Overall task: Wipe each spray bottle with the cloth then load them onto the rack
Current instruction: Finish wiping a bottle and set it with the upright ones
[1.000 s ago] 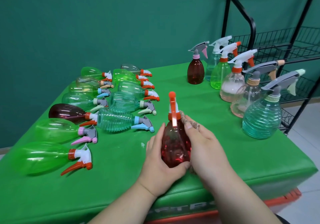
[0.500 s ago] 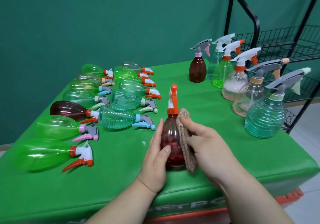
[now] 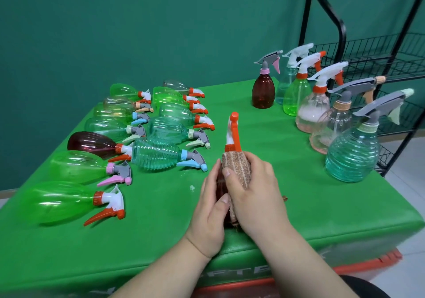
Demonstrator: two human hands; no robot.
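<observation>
At the near edge of the green table (image 3: 322, 217), a little left of centre, we find the red spray bottle (image 3: 219, 183) standing roughly upright between both hands, its orange trigger head (image 3: 233, 132) rising clear above them. A lane of bare green runs from the bottle to the far edge, hemmed by the lying bottles (image 3: 156, 157) that crowd the left half and the standing bottles (image 3: 351, 157) lined along the right edge; the black wire rack (image 3: 391, 63) stands just past that row, off the table's right side. The widest open patch lies right of the hands, along the near edge. We see the left hand (image 3: 210, 215) wrapped on the bottle's left flank, fingers together up its side, thumb curled across the near face. The right hand (image 3: 259, 196) grips the speckled brown cloth (image 3: 238, 167) against the bottle's shoulder and right side, fingers curled round both, so only a dark sliver of the body shows between the two thumbs
</observation>
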